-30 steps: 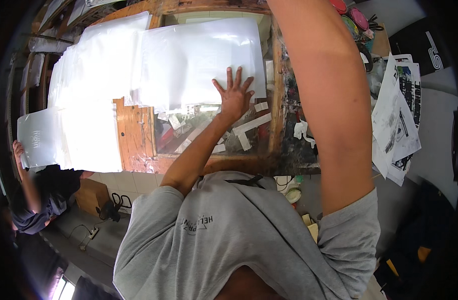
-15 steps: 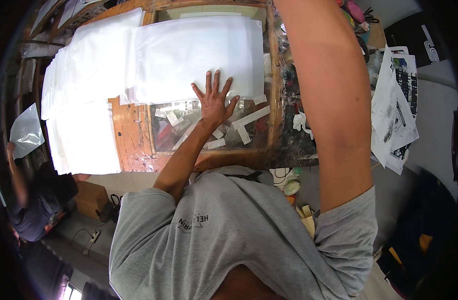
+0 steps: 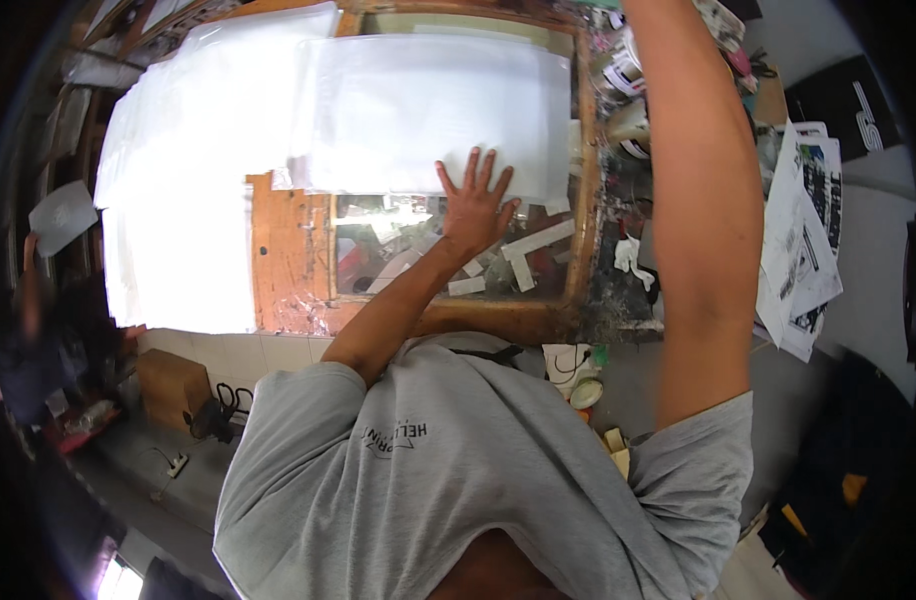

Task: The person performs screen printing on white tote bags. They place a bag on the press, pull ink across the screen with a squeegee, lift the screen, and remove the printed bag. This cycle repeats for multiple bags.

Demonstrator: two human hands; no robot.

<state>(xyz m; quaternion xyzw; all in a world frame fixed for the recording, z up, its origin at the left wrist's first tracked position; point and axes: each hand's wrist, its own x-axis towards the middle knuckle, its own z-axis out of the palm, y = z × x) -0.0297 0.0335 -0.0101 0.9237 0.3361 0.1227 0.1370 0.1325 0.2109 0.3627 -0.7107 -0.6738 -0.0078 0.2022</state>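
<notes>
The left hand [image 3: 475,212] lies splayed across the near edge of a translucent plastic sheet [image 3: 428,110]; the right hand is out of frame, its grip unseen

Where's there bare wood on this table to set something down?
Probably the wood strip between the white stack and the framed panel, though film apparently litters its near end. Crowded: right of the panel, with cans and a white scrap; the left hand rests on sheets.

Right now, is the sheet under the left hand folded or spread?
Spread: the sheet lies flat, right corners showing, no fold visible; the left hand lies across its near edge.
</notes>
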